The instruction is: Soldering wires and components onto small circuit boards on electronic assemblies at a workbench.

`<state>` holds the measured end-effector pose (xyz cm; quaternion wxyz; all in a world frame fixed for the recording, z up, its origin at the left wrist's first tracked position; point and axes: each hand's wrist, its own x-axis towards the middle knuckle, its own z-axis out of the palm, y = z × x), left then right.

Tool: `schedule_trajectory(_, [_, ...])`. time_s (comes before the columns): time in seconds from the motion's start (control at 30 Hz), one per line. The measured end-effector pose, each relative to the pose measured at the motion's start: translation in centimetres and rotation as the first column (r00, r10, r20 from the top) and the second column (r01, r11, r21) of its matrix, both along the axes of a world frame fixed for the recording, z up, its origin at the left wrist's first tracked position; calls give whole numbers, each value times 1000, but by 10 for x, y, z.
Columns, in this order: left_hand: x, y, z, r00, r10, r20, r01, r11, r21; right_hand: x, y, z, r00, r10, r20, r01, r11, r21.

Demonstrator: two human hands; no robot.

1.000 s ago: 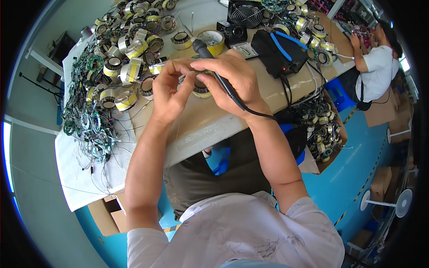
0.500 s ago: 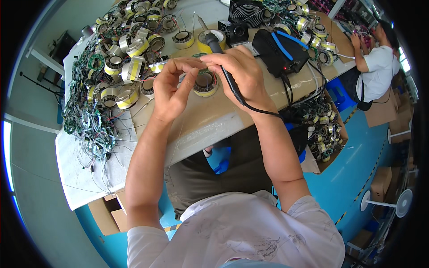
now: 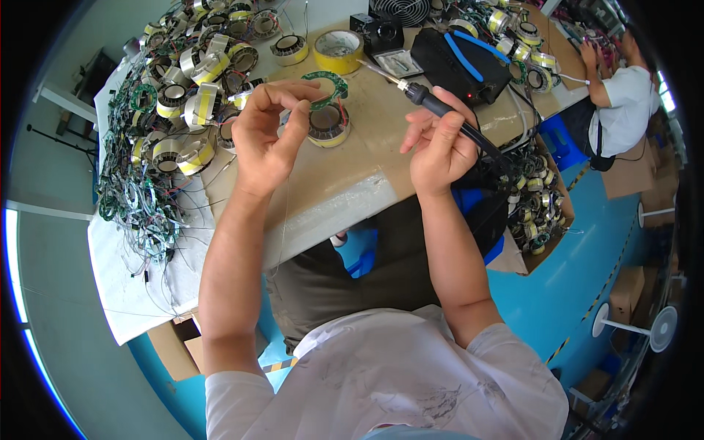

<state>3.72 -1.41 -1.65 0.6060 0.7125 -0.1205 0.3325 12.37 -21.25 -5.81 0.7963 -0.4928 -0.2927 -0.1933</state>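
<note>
My left hand [image 3: 268, 136] is closed, pinching the edge of a green ring-shaped circuit board [image 3: 339, 86] between thumb and fingers. Just beneath the board, a motor stator [image 3: 328, 132] wrapped in yellow tape stands on the table, with its wound core facing up. A soldering iron [image 3: 436, 105] with a black handle lies across my right hand [image 3: 444, 147]. The thumb and fingers hold its handle, and the tip slants up and left, away from the board. Its cord side runs back past my right wrist.
Behind the stator stand a yellow tape roll [image 3: 317, 55], a small tray [image 3: 400, 64] and a black box [image 3: 440, 66] bearing blue-handled pliers [image 3: 469, 55]. Taped stators [image 3: 198, 110] and wired boards [image 3: 143, 213] heap at left. A carton of stators [image 3: 539, 191] and a seated person [image 3: 623, 103] are at right.
My right hand has moved right, away from my left hand, and the iron now points up-left. The ring board shows more fully in my left hand.
</note>
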Motion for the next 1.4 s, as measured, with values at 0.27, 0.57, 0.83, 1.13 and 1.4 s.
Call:
schedule_trajectory(0.27, [2, 1, 0, 999, -15, 34, 14, 999, 38, -6, -7, 0, 988, 145, -55, -137, 983, 125])
schedule_trajectory(0.57, [2, 1, 0, 999, -15, 32, 14, 999, 44, -10, -8, 3, 982, 169, -90, -159, 981, 107])
schedule_trajectory(0.83, [2, 1, 0, 999, -18, 31, 16, 999, 47, -9, -7, 1, 973, 205, -110, -193, 975, 106])
schedule_trajectory(1.13, [2, 1, -1, 1000, -11, 21, 10, 999, 44, -9, -7, 2, 974, 198, -107, -186, 976, 114])
schedule_trajectory(1.4, [2, 2, -1, 1000, -13, 27, 12, 998, 55, -8, -8, 0, 973, 208, -96, -198, 974, 107])
